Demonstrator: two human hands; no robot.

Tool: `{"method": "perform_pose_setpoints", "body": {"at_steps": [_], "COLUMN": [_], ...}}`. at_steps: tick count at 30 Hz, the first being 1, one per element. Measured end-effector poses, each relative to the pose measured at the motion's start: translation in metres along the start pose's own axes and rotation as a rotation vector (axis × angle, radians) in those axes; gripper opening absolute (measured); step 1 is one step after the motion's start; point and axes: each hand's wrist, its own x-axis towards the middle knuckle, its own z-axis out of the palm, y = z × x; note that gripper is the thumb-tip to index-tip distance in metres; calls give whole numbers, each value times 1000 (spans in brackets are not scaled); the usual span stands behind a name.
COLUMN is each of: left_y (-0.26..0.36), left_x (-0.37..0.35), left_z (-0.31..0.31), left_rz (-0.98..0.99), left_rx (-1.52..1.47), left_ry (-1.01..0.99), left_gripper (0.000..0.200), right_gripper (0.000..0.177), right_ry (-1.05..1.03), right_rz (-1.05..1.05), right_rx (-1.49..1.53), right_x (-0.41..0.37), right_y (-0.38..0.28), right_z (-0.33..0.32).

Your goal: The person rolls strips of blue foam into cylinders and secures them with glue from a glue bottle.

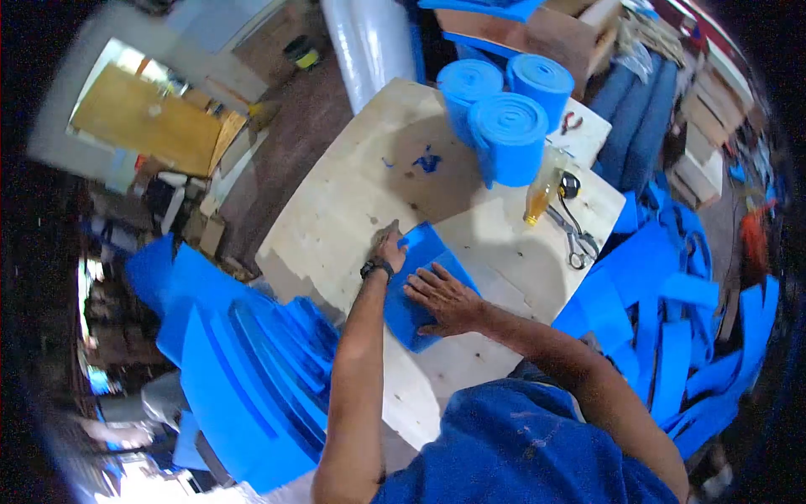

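Note:
A blue foam sheet (430, 245) lies on the pale wooden table in front of me. At its upper left edge, my left hand (391, 250), with a dark watch on the wrist, is closed on the foam; part of its fingers is hidden. A brighter blue strip (410, 239) shows beside that thumb. My right hand (445, 300) rests flat across the sheet with its fingers spread and holds nothing.
Three rolls of blue foam (509, 134) stand at the table's far side. Right of them are a bottle of amber liquid (538, 202), a tape measure (570, 185), scissors (576, 244) and red-handled pliers (572, 123). Blue foam pieces (243, 361) pile up left and right of the table (327, 210).

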Motion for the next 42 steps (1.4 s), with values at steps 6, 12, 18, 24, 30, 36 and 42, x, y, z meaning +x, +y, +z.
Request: {"method": "perform_pose_setpoints", "body": {"at_steps": [6,12,18,24,30,36,42], "left_y": [24,64,93,111,129,177,247], "left_x": [15,-57,-93,-104,-133,-189,-214], "left_z": [-28,-84,-87,-91,-94,-77,-66], "left_rz": [-113,28,-97,-37,24,76,-142], "left_rx": [-188,-488,-644,-479,-465,-47,168], "left_ry": [-208,-177,-77,-67,-40,-108,16], "left_gripper": [39,24,24,28,35,96,135], "right_gripper": [79,51,47,53,35,25,22], "right_ry": [76,266,284,349,545,394,855], "right_rz": [72,45,-20,-110,-140,145,554], "right_rx": [53,105,150,325,312,1035,824], "right_x": [21,35,19,-6,-11,-19,-107], "right_y": [18,26,16,15,5,26,165], "right_z": [17,2,-13,28,1,-5,-47]}}
